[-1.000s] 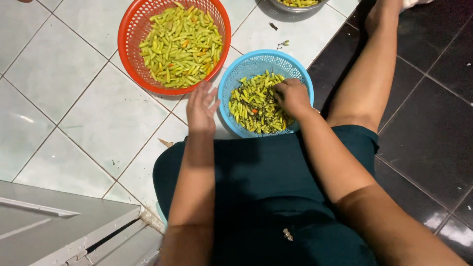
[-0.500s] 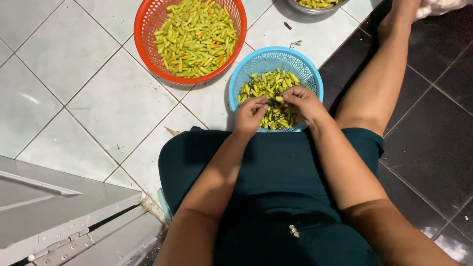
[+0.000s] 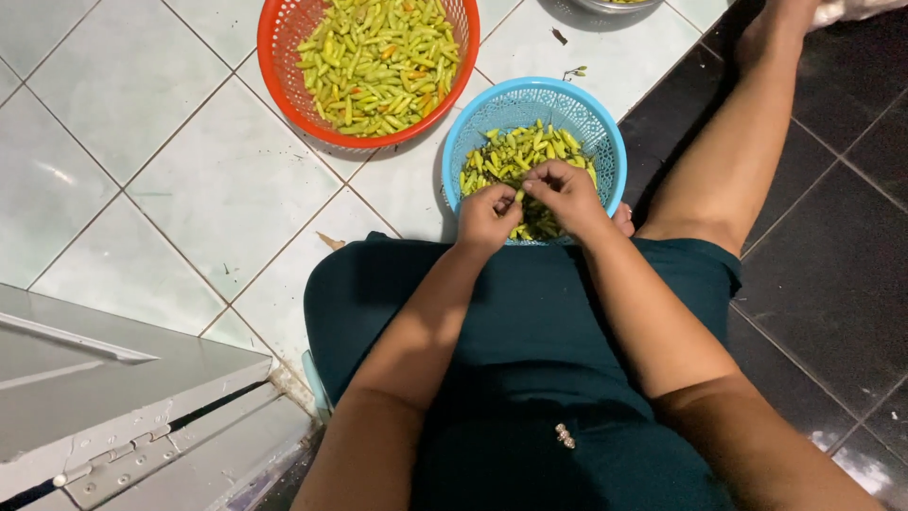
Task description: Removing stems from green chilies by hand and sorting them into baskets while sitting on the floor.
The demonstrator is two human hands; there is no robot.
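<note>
Chili pepper [image 3: 519, 195], small and green, pinched between the fingertips of both hands over the blue basket [image 3: 605, 132]. Left hand [image 3: 488, 218] and right hand [image 3: 566, 194] touch at the fingertips, each grip pressed on that pepper. Blue basket sits on the white tiled floor [image 3: 189, 180], just beside the red basket [image 3: 284, 76], heaped with green peppers. Grey cabinet [image 3: 104, 378] at lower left.

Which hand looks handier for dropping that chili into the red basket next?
Probably the left hand: the red basket lies up and to the left of the blue basket, on its side. The right hand would have to cross over. Both hands pinch one green chili now.
</note>
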